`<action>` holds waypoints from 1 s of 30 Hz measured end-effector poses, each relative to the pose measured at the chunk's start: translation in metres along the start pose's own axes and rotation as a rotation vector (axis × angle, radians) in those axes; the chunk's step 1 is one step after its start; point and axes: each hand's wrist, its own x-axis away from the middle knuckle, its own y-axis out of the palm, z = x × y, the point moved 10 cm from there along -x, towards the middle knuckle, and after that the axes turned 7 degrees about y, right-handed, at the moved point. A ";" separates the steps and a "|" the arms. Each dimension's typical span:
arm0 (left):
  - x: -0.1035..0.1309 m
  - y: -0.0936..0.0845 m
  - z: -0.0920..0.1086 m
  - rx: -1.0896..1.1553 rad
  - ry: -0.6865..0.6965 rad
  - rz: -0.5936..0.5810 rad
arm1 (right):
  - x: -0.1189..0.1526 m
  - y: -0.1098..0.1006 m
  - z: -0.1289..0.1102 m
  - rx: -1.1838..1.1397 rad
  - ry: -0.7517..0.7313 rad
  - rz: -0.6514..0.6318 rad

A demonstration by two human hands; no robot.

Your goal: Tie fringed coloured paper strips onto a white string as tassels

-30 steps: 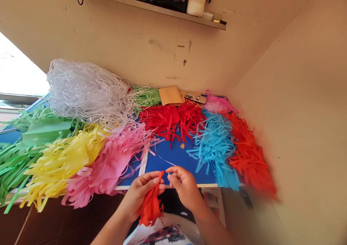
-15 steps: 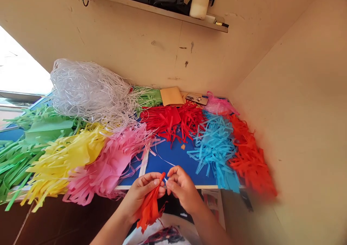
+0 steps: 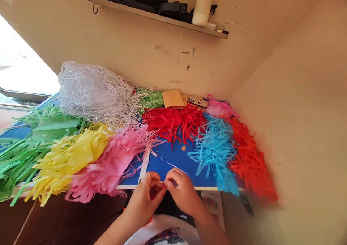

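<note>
My left hand is closed at the table's front edge, with the top of an orange-red fringed paper tassel pinched in it. Most of that tassel is hidden behind the hand and wrist; only bits of red show. Fingertips meeting it from the other side, my right hand pinches a thin white ribbon. The ribbon's loose length curves back over the blue tabletop. What lies right between the fingertips is mostly covered.
Fringed bundles lie around: green, yellow, pink, red, blue and orange-red. A heap of white ribbon stands back left. Near the wall are a tan envelope, a phone and a pink bag. Above hangs a shelf.
My left hand has turned over, so the tassel that hung in plain sight is now largely hidden. Both hands have come together at the fingertips.
</note>
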 end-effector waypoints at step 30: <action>-0.031 0.024 0.059 -0.958 0.553 -0.216 | 0.012 -0.037 0.030 -0.407 0.173 0.059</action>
